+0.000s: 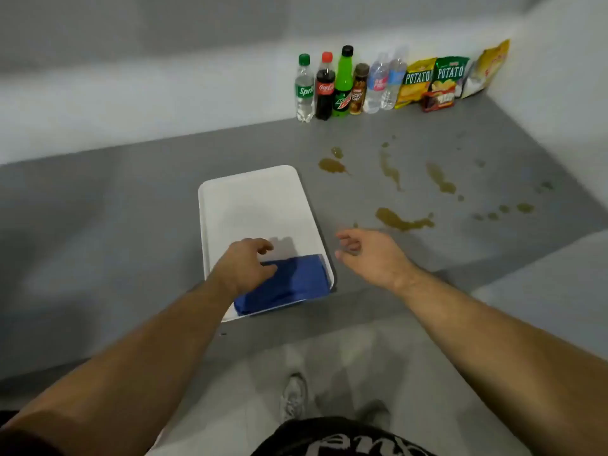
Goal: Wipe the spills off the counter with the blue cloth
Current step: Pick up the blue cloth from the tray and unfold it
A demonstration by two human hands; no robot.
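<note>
Counter (131, 199) tray (250, 195): left hand (246, 263) open over blue cloth (296, 281).

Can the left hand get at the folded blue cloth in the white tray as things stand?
Probably yes. The left hand is over the near end of the white tray, fingers open, at the folded blue cloth. Nothing lies on the cloth, and the right hand is off to the side.

1. Tray (250, 199) sits mid tabletop (98, 205), cloth (296, 281) in its near right corner.
2. Spills (401, 220) lie right of the tray.
3. Bottles (342, 82) and snack bags (434, 80) line the back wall.
</note>
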